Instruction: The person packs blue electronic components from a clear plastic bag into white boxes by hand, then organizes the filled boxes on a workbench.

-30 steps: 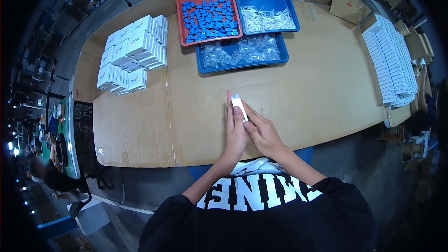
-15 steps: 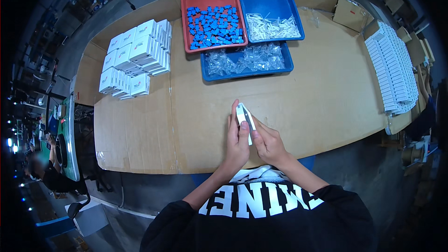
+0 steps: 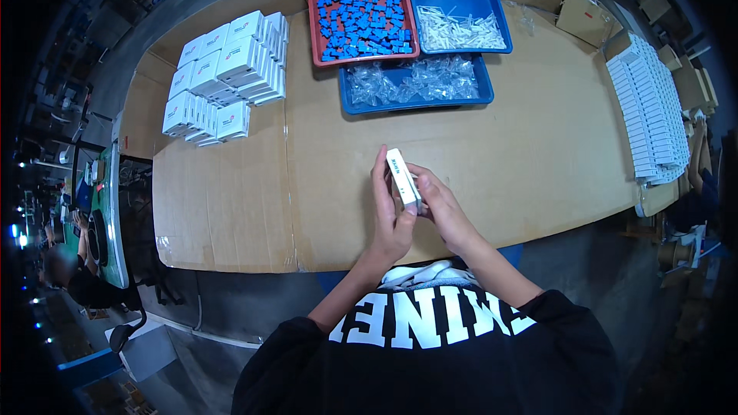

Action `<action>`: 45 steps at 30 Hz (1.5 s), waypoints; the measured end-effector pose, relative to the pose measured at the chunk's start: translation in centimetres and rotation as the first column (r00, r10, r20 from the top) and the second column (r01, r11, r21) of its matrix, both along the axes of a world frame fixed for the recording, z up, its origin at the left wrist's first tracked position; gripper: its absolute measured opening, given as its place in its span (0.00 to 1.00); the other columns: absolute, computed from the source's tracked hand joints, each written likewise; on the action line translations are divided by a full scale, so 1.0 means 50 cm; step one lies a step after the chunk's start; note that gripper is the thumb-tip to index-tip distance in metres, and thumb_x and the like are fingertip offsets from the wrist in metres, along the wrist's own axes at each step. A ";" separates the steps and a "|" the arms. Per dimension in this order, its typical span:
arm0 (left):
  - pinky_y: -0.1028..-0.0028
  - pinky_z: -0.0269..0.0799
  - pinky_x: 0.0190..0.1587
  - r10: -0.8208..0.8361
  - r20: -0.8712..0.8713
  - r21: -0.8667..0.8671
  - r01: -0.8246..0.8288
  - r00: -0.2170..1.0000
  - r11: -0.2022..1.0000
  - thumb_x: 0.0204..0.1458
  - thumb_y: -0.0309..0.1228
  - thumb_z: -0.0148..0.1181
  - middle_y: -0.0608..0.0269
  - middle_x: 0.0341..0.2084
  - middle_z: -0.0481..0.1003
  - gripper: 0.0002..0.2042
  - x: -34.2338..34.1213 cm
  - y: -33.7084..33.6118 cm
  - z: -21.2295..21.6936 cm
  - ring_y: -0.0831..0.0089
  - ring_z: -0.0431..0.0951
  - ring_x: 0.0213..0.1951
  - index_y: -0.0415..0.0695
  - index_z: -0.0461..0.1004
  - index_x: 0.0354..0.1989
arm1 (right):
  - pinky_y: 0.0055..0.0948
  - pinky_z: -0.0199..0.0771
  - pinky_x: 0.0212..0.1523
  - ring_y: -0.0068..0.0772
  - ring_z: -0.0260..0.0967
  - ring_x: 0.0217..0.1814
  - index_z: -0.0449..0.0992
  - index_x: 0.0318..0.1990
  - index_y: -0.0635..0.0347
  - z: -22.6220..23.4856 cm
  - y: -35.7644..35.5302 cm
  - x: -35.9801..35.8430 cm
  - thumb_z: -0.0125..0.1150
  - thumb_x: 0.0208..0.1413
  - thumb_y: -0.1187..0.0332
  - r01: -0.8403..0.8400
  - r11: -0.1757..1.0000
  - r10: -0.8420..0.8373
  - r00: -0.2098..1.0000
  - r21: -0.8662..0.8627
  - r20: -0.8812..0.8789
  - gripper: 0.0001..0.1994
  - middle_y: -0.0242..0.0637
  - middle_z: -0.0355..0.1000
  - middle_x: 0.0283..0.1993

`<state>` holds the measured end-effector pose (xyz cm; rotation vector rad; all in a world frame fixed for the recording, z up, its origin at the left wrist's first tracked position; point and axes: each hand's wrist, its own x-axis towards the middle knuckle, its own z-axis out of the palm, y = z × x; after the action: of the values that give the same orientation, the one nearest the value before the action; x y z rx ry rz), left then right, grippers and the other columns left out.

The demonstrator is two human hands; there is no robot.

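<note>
Your left hand [image 3: 390, 211] and right hand [image 3: 444, 210] both grip a small white box [image 3: 403, 177] above the table's [image 3: 231, 207] near edge, fingers closed around it. A stack of white boxes [image 3: 227, 73] sits far left; a red tray [image 3: 361, 8] of blue pieces lies beyond.

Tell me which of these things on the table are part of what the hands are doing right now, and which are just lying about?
In hand:
small white box, held between left hand and right hand

Lying about, untouched:
red tray of blue pieces
blue tray of white pieces
blue tray of clear bags
stack of white boxes
row of flat white boxes
</note>
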<state>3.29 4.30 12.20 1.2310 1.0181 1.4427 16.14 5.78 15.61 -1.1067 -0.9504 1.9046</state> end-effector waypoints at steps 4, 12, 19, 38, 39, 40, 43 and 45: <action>0.59 0.61 0.64 0.063 -0.059 0.123 -0.055 0.996 0.991 0.59 0.66 0.48 0.45 0.65 0.56 0.53 -0.008 -0.004 -0.034 0.58 0.64 0.62 0.31 0.40 0.77 | 0.31 0.68 0.66 0.31 0.70 0.64 0.59 0.72 0.66 -0.004 -0.016 -0.044 0.58 0.70 0.61 0.042 0.991 -0.045 0.999 0.126 0.019 0.29 0.44 0.68 0.65; 0.59 0.65 0.60 0.339 -0.145 0.257 -0.295 0.930 0.920 0.55 0.76 0.42 0.41 0.59 0.63 0.55 -0.020 0.011 -0.033 0.55 0.69 0.58 0.29 0.58 0.69 | 0.31 0.63 0.69 0.33 0.65 0.71 0.56 0.75 0.66 0.012 -0.037 -0.078 0.54 0.73 0.60 0.032 0.967 -0.040 0.999 0.254 0.026 0.30 0.48 0.66 0.69; 0.59 0.65 0.62 0.304 -0.018 0.305 -0.284 0.953 0.909 0.56 0.67 0.41 0.45 0.55 0.66 0.46 -0.019 0.029 -0.002 0.57 0.71 0.57 0.28 0.62 0.62 | 0.32 0.57 0.73 0.37 0.58 0.77 0.53 0.77 0.66 0.029 -0.047 -0.079 0.47 0.74 0.65 0.020 0.895 -0.057 0.996 0.445 0.070 0.28 0.51 0.59 0.76; 0.63 0.63 0.67 -0.017 0.296 0.029 0.008 0.955 1.000 0.66 0.67 0.36 0.52 0.64 0.66 0.46 -0.059 0.050 0.016 0.62 0.68 0.64 0.41 0.44 0.79 | 0.43 0.56 0.75 0.53 0.54 0.78 0.57 0.76 0.57 0.087 0.043 -0.011 0.61 0.65 0.54 -0.277 0.786 0.014 0.902 0.553 0.432 0.36 0.56 0.56 0.75; 0.63 0.63 0.67 -0.015 0.297 0.025 0.008 0.955 1.000 0.66 0.67 0.36 0.52 0.64 0.66 0.46 -0.060 0.049 0.014 0.62 0.68 0.64 0.41 0.44 0.79 | 0.45 0.57 0.75 0.55 0.55 0.78 0.59 0.75 0.55 0.089 0.044 -0.006 0.67 0.60 0.53 -0.379 0.612 -0.170 0.795 0.695 0.583 0.39 0.56 0.56 0.75; 0.63 0.64 0.66 -0.045 0.444 -0.143 0.120 0.895 0.982 0.67 0.65 0.34 0.53 0.63 0.67 0.43 -0.062 0.046 0.015 0.63 0.70 0.63 0.41 0.46 0.78 | 0.55 0.57 0.74 0.57 0.59 0.75 0.62 0.74 0.54 0.071 0.052 -0.003 0.73 0.49 0.52 -0.410 0.491 -0.227 0.792 0.768 0.568 0.44 0.54 0.56 0.75; 0.64 0.73 0.61 0.029 0.605 -0.414 0.284 0.796 0.865 0.71 0.60 0.32 0.54 0.58 0.73 0.35 -0.050 0.038 0.068 0.66 0.76 0.57 0.44 0.58 0.72 | 0.65 0.55 0.73 0.55 0.61 0.74 0.63 0.73 0.53 0.048 0.069 0.006 0.73 0.48 0.49 -0.549 0.288 -0.271 0.739 0.785 0.617 0.45 0.50 0.59 0.74; 0.66 0.77 0.56 0.012 0.683 -0.461 0.418 0.730 0.782 0.70 0.62 0.34 0.56 0.53 0.74 0.33 -0.050 0.033 0.069 0.66 0.79 0.53 0.45 0.64 0.66 | 0.71 0.54 0.71 0.54 0.63 0.73 0.68 0.70 0.54 0.026 0.079 0.006 0.74 0.45 0.45 -0.546 0.288 -0.241 0.754 0.787 0.611 0.44 0.49 0.63 0.71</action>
<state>0.78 5.97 15.65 0.2966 0.6984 1.0987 16.42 9.72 16.90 -0.8154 -2.2914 0.5710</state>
